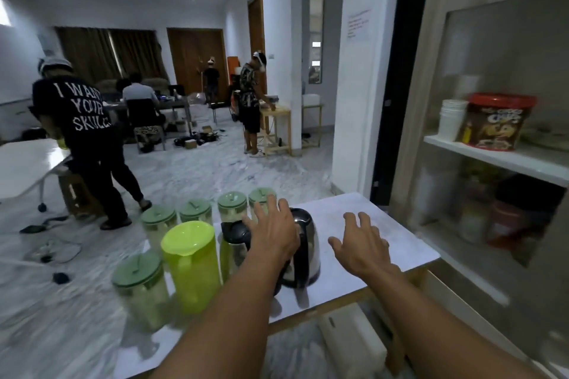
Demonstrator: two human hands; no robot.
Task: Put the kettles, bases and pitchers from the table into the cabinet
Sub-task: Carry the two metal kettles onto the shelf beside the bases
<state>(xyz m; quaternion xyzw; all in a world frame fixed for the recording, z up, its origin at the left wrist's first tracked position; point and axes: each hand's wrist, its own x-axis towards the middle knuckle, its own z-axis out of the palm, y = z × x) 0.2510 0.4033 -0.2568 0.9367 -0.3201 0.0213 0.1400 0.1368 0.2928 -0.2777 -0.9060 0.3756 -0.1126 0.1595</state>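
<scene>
left hand point(272, 232): fingers spread, empty, over the steel kettle point(303, 251) | right hand point(361, 244): spread, empty, above bare bench point(348, 209) | kettle: upright mid-bench, beside lime pitcher point(192, 264) and green-lidded pitchers point(197, 211) | cabinet point(498, 157): at right, shelves showing

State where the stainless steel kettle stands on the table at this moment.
In the head view, the steel kettle stands near the middle of the white table, right of the lime-green pitcher, with the left hand over it.
</scene>
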